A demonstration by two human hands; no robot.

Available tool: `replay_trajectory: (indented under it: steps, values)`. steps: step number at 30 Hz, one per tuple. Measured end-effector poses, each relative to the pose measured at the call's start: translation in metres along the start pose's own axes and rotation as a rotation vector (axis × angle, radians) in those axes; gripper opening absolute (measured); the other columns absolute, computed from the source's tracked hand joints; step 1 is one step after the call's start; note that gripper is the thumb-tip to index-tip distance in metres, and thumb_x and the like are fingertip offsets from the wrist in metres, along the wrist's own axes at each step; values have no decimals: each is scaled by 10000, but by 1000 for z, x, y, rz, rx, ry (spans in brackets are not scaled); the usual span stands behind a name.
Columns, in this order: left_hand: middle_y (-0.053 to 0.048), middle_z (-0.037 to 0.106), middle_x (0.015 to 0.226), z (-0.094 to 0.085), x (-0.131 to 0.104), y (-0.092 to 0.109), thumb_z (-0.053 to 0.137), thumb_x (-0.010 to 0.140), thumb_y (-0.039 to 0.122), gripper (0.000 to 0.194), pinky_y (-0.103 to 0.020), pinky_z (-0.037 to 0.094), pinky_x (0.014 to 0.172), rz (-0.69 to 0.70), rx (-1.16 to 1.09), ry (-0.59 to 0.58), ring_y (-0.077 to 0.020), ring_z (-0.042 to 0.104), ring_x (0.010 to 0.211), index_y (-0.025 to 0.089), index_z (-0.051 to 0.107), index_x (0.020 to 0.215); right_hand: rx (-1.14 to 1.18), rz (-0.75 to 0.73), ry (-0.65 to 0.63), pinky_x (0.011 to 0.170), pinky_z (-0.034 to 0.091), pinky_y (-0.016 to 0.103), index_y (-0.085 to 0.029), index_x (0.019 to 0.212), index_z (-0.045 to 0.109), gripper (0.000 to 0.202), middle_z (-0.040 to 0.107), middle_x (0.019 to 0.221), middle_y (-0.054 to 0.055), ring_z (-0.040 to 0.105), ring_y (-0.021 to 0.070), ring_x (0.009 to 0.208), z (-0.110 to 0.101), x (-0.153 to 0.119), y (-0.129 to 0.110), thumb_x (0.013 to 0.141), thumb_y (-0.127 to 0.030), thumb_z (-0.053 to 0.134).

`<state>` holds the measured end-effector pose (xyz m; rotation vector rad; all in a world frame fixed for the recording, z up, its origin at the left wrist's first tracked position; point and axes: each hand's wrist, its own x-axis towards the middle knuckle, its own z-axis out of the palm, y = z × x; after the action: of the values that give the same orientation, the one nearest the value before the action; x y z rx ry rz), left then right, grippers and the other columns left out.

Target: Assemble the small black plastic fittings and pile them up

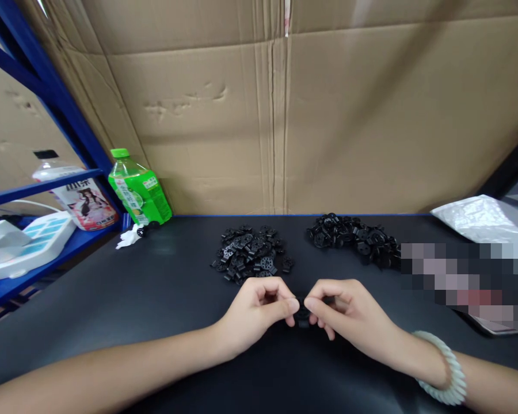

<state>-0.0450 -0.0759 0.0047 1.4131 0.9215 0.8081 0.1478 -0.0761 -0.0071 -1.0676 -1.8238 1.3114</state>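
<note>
Between my two hands is a small black plastic part (303,314), round with a short tab at its lower edge. My left hand (259,310) pinches its left side with thumb and forefinger. On the other side, my right hand (349,310) grips it the same way, its lower fingers curled beneath. Much of the part's face is covered by the fingertips. Just beyond my left hand lies a pile of black perforated parts with tabs (248,253). Farther right is a second heap of black round pieces (354,237).
A green bottle (140,190) and a crumpled white tissue (129,236) stand at the back left. The blue shelf (86,238) holds a labelled bottle (84,198) and a white tray (38,244). A silvery bag (483,218) lies right, near a blurred-out object (470,287). Cardboard (207,126) walls the back.
</note>
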Motion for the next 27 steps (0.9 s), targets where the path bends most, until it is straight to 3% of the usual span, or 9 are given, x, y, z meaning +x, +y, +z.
replay_trajectory:
  steps: [6, 9, 11, 14, 17, 19, 22, 25, 27]
  values:
    - [23, 494, 615, -11, 3, 16, 554, 800, 287, 188, -237, 366, 571, 153, 261, 31, -121, 461, 593, 151, 532, 672, 1, -70, -92, 491, 449, 182, -129, 799, 671, 343, 636, 717, 35, 544, 83, 522, -2, 0, 2, 921, -406, 509]
    - [33, 469, 618, -47, 17, 32, 522, 800, 264, 176, -230, 360, 591, 324, 450, 243, -118, 441, 608, 165, 513, 654, -38, -77, -160, 520, 460, 191, -139, 891, 694, 366, 659, 762, 49, 557, 98, 573, -4, -3, -1, 943, -421, 467]
    - [33, 500, 625, -81, 29, 40, 549, 776, 284, 155, -232, 366, 606, 323, 581, 440, -122, 462, 614, 167, 553, 675, -60, -60, -185, 544, 470, 200, -145, 903, 699, 364, 667, 775, 53, 568, 109, 604, -5, -5, -4, 944, -421, 466]
    - [10, 561, 605, -128, 44, 42, 596, 728, 307, 164, -250, 382, 603, 238, 619, 526, -139, 503, 592, 149, 627, 698, -82, -34, -207, 566, 479, 211, -147, 871, 703, 374, 668, 765, 54, 575, 120, 620, -7, -7, -9, 943, -425, 463]
    - [-27, 627, 604, -154, 49, 35, 642, 687, 327, 207, -267, 400, 585, 153, 655, 548, -157, 536, 559, 127, 690, 710, -105, -31, -220, 576, 483, 214, -145, 853, 702, 382, 667, 752, 53, 582, 123, 624, -7, -7, -12, 943, -426, 460]
    - [-39, 650, 594, -157, 50, 30, 675, 659, 331, 218, -269, 405, 566, 120, 690, 532, -168, 548, 544, 122, 720, 703, -120, -35, -225, 584, 486, 212, -142, 851, 700, 384, 668, 748, 53, 587, 124, 632, -7, -7, -13, 945, -424, 457]
    - [-25, 638, 580, -146, 48, 28, 691, 658, 316, 243, -266, 395, 568, 143, 757, 574, -167, 530, 539, 121, 744, 793, -154, -51, -236, 592, 485, 209, -144, 859, 700, 389, 672, 759, 53, 597, 127, 647, -9, -9, -15, 953, -417, 439]
    - [-19, 617, 669, -115, 42, 31, 610, 753, 286, 307, -259, 382, 603, 245, 800, 678, -155, 494, 589, 121, 701, 995, -281, -133, -216, 632, 473, 216, -163, 870, 703, 370, 684, 784, 42, 609, 131, 685, -14, -9, -20, 964, -393, 428]
    - [-16, 596, 701, -84, 33, 31, 555, 813, 285, 270, -246, 378, 588, 317, 798, 638, -144, 479, 598, 137, 686, 996, -431, -220, -199, 673, 455, 229, -174, 862, 703, 321, 691, 787, 32, 611, 135, 708, -21, -8, -24, 959, -342, 448]
